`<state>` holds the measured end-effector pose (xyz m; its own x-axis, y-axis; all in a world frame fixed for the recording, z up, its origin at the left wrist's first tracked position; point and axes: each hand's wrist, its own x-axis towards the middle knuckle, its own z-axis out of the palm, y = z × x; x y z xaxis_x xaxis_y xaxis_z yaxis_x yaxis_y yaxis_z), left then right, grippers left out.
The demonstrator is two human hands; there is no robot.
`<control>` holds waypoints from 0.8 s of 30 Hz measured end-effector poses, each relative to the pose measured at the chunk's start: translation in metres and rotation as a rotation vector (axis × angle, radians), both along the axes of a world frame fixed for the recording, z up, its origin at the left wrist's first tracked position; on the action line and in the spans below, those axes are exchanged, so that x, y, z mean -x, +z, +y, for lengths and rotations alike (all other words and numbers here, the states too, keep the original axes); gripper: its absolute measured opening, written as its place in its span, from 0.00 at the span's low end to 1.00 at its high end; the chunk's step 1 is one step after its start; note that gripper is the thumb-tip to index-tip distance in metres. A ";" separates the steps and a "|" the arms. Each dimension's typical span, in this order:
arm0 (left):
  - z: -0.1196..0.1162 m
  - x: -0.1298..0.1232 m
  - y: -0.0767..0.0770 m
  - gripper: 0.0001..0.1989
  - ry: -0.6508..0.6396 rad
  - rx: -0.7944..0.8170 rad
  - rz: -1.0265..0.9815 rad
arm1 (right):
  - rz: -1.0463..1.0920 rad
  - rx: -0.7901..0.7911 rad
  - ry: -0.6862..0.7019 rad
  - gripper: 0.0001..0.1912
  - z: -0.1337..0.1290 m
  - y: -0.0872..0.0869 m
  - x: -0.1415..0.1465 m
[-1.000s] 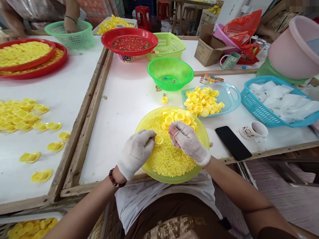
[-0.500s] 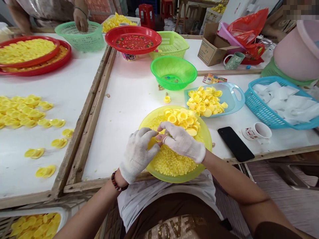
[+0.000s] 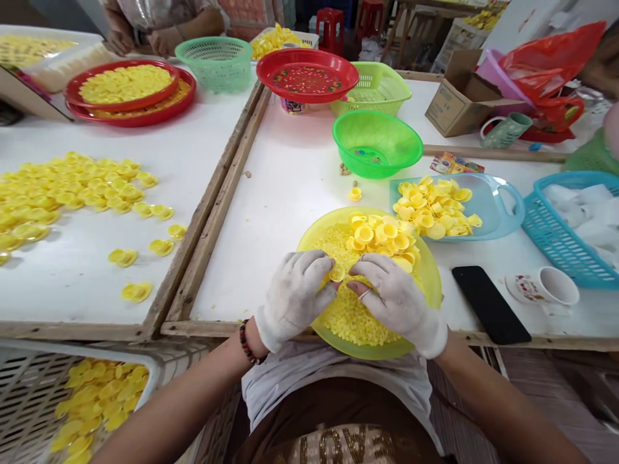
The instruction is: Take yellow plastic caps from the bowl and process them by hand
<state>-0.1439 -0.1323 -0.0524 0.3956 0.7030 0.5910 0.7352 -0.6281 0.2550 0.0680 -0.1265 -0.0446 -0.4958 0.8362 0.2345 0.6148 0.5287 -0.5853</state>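
Both hands wear white gloves with bare fingertips. My left hand pinches a small yellow cup piece over the yellow basin. Just right of it, my right hand hangs over the same basin with its fingers curled; whatever lies between its fingertips is too small to make out. Small yellow pellets fill the basin, and a heap of yellow cups rests at its back. More yellow cups lie in a light-blue tray behind it on the right.
A black phone, a white mug and a blue basket stand at right. Behind are a green bowl and a red tray. Joined yellow pieces cover the left table, where another person's hands show behind.
My hands have moved apart, and the yellow piece now shows at my left fingertips. The view has shifted left. The other person's hand has left the pale green basket.
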 end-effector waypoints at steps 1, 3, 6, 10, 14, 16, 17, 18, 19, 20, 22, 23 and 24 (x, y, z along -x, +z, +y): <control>-0.001 -0.003 0.001 0.07 -0.016 0.006 -0.008 | 0.064 0.049 -0.040 0.07 0.000 0.002 0.004; -0.003 -0.008 0.002 0.04 -0.068 0.003 -0.025 | 0.174 0.193 -0.096 0.10 0.001 0.006 0.009; -0.004 -0.008 0.000 0.03 -0.117 -0.018 -0.055 | 0.309 0.498 -0.040 0.08 0.006 0.009 0.006; -0.004 0.003 -0.010 0.09 -0.072 0.033 -0.145 | 0.394 0.617 -0.069 0.08 0.005 0.007 -0.011; -0.007 0.004 -0.012 0.10 -0.026 0.126 -0.212 | 0.268 0.350 -0.173 0.08 -0.001 0.006 -0.009; -0.010 -0.001 -0.008 0.09 -0.029 0.201 -0.155 | 0.271 0.405 -0.144 0.11 -0.001 0.007 0.000; -0.012 -0.004 -0.006 0.09 -0.018 0.248 -0.113 | 0.280 0.447 -0.133 0.11 -0.001 0.008 0.005; -0.013 -0.006 -0.004 0.09 0.007 0.292 -0.071 | 0.297 0.489 -0.128 0.11 0.000 0.008 0.009; -0.014 -0.007 -0.002 0.09 0.044 0.326 -0.037 | 0.318 0.537 -0.124 0.11 0.001 0.008 0.011; -0.015 -0.007 0.000 0.09 0.089 0.343 -0.016 | 0.343 0.596 -0.115 0.12 0.002 0.007 0.012; -0.016 -0.005 0.001 0.12 0.169 0.346 -0.001 | 0.385 0.717 -0.074 0.15 0.004 0.005 0.009; -0.016 -0.003 0.001 0.14 0.204 0.347 0.002 | 0.389 0.743 -0.057 0.16 0.005 0.003 0.005; -0.016 0.000 0.001 0.14 0.237 0.347 0.001 | 0.376 0.735 -0.050 0.16 0.006 0.001 0.000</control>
